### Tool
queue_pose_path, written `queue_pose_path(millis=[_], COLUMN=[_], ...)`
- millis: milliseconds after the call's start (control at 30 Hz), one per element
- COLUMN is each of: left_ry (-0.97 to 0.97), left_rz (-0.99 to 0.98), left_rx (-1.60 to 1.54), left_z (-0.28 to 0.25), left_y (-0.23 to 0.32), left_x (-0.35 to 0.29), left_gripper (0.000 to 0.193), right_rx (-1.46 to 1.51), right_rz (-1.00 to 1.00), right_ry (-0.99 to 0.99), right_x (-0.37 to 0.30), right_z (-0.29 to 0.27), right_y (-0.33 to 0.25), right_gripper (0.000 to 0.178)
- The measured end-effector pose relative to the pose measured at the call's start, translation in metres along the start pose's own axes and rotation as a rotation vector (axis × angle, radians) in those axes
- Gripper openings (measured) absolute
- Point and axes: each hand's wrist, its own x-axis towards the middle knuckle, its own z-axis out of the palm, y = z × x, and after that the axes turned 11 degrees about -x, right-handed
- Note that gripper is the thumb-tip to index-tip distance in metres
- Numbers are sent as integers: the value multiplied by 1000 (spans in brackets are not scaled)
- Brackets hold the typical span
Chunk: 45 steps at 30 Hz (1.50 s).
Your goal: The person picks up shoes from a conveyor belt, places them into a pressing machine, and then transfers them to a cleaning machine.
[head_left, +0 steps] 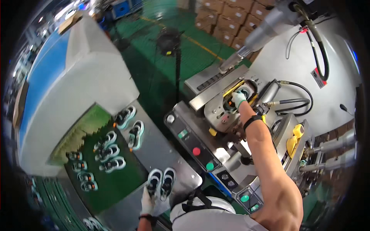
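Observation:
My left hand [147, 201], in a white glove, grips the side of a black-and-grey sneaker [154, 180] with a pale mint sole. Its mate [167, 183] stands right beside it on the metal table's edge. My right arm stretches forward into the metal press machine [217, 115]. There my right hand [239, 98], gloved in white with a green cuff, is closed on a dark sneaker [232, 103] with an orange tab, set in the machine's cavity between yellow pads [233, 88]. Glove and cavity hide most of that shoe.
Several more sneakers [111, 164] sit on a green conveyor belt [111, 190]; two others [136, 134] stand on the metal ledge [154, 148]. A control panel [192, 148] with coloured buttons fronts the machine. Hoses [296, 101] hang at right, a fan [169, 42] and cartons [225, 21] behind.

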Motion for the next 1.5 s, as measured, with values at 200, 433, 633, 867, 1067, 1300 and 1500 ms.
queue_pose_path(millis=[200, 433, 633, 867, 1067, 1300, 1500], left_ry=[79, 43, -3, -11, -226, -614, -1206], left_rz=[-84, 149, 219, 205, -67, 216, 282], left_rx=[-7, -90, 9, -133, -496, -170, -133], left_z=[-26, -7, -13, -11, -38, -4, 63], left_y=[5, -43, -43, -79, -72, 43, 125], left_x=[-10, 4, 4, 22, 57, 22, -76], left_gripper=[67, 68, 66, 73, 72, 60, 43], right_rx=[987, 265, -13, 628, 834, 1549, 1809], right_rz=[-255, -529, -527, 12, 275, 583, 888], right_ry=[320, 257, 267, 24, 34, -65, 236], right_x=[-245, -479, -515, -626, -613, -682, -825], right_z=[-96, 83, 136, 224, 232, 153, 110], right_y=[-167, -124, -145, -298, -285, -179, -88], right_gripper=[84, 94, 99, 58, 61, 36, 38])
